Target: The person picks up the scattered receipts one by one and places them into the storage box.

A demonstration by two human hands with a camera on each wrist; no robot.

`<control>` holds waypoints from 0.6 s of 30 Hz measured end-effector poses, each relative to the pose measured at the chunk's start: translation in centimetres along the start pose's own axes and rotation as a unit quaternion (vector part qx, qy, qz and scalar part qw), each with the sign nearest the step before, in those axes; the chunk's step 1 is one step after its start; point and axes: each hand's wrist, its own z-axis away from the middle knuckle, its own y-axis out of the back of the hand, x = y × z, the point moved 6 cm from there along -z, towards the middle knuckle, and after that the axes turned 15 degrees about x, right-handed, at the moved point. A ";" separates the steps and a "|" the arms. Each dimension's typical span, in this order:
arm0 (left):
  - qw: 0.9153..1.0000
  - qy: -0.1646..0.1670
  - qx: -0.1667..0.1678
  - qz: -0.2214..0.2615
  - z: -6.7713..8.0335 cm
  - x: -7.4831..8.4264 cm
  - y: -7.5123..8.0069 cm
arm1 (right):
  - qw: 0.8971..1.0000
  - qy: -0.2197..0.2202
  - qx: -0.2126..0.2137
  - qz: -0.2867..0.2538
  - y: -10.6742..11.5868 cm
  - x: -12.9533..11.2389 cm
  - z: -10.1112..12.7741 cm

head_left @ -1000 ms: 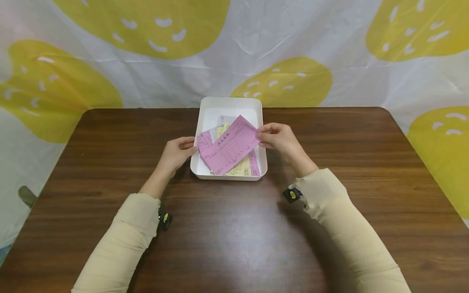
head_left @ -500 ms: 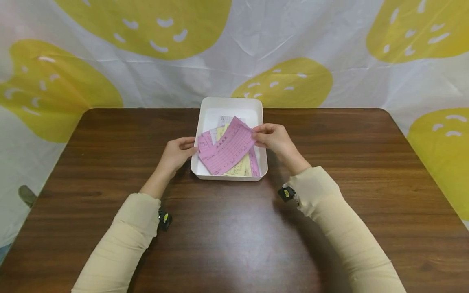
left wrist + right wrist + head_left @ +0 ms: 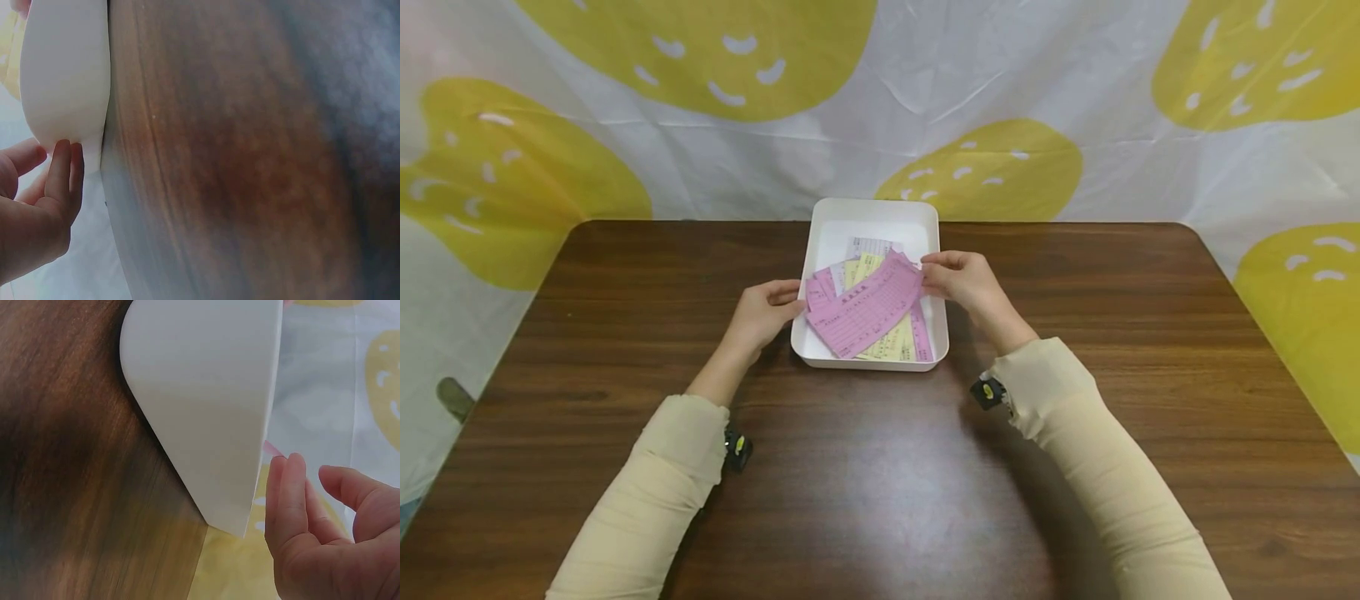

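Observation:
A white tray [image 3: 874, 210] stands at the table's far edge with paper slips in it. Printed pink, yellow [image 3: 897, 340] and white slips lie overlapped inside. Across the top is a pink slip [image 3: 867, 308], its right end bowed upward. My left hand [image 3: 763, 315] pinches the tray's left side; in the left wrist view, thumb and fingers [image 3: 59, 172] meet its wall. My right hand [image 3: 967, 283] is by the tray's right rim, close to the raised slip end. In the right wrist view its thumb [image 3: 350, 484] stands apart from the fingers, with a pink edge near their tips.
The brown wooden table [image 3: 865, 483] spreads out in front of the tray. Directly behind it hangs a white cloth [image 3: 775, 167] with yellow shapes. A small dark camera [image 3: 987, 391] sits at the right wrist, another [image 3: 737, 450] at the left.
The top pink slip's right end has bent and sunk lower into the tray. My right hand has shifted slightly left and its fingers have loosened. The left hand has stayed put.

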 end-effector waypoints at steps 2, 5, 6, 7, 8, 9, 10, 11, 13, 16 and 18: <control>1.000 0.002 0.000 0.001 0.0 0.0 0.0 | 1.000 -0.002 0.000 0.001 0.1 0.0 0.0; 1.000 0.004 0.000 0.001 0.0 -0.1 -0.1 | 1.000 -0.005 0.002 0.000 0.3 0.2 -0.1; 1.000 0.004 0.000 0.002 0.0 -0.1 -0.1 | 1.000 -0.006 0.003 0.001 0.4 0.2 -0.1; 1.000 0.005 -0.001 0.003 0.0 -0.1 -0.1 | 1.000 -0.007 0.004 0.001 0.4 0.3 -0.1; 1.000 0.005 -0.001 0.003 0.0 -0.1 -0.1 | 1.000 -0.006 0.005 0.003 0.5 0.3 -0.1; 1.000 0.004 -0.001 0.002 0.0 -0.1 -0.1 | 1.000 -0.007 0.006 0.002 0.6 0.3 -0.2; 1.000 0.004 -0.001 0.003 0.0 -0.1 -0.1 | 1.000 -0.006 0.007 0.002 0.7 0.3 -0.2; 1.000 0.004 -0.001 0.004 0.0 -0.1 -0.1 | 1.000 -0.006 0.007 0.003 0.8 0.4 -0.2; 1.000 0.003 -0.001 0.004 0.0 -0.1 -0.1 | 1.000 -0.004 0.007 0.003 0.9 0.4 -0.2; 1.000 0.002 -0.001 0.002 0.0 -0.1 -0.1 | 1.000 -0.002 0.008 0.005 1.1 0.4 -0.2; 1.000 0.003 -0.001 0.000 -0.1 -0.2 -0.1 | 1.000 0.000 0.010 0.007 1.3 0.4 -0.2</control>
